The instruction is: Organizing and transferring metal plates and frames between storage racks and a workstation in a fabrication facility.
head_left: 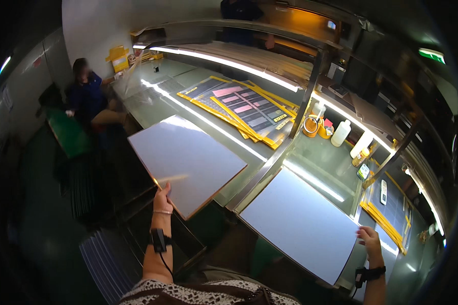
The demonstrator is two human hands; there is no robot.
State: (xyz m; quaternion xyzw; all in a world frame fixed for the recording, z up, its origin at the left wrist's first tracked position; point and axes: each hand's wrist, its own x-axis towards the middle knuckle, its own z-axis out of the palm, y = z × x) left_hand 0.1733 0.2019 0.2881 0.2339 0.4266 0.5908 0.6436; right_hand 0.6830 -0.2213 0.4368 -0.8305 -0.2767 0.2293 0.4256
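Note:
My left hand (162, 199) grips a pale blue-white flat panel (191, 162) by its left edge, thumb on the upper face. That panel is tilted, with its far part above the glossy worktop. A second pale panel (300, 223) of similar look lies at an angle over the front of the worktop, right of a metal divider. At its right corner my right hand (370, 239) has its fingers bent and closed on the edge. The undersides of both panels are hidden.
Yellow-edged screen frames (249, 109) lie stacked behind the left panel. A metal post (310, 91) rises beyond the divider. White bottles (341, 133) and an orange tape roll (310, 125) stand at the back right. Ribbed sheets (107, 264) stand lower left; a seated person (89, 94) is far left.

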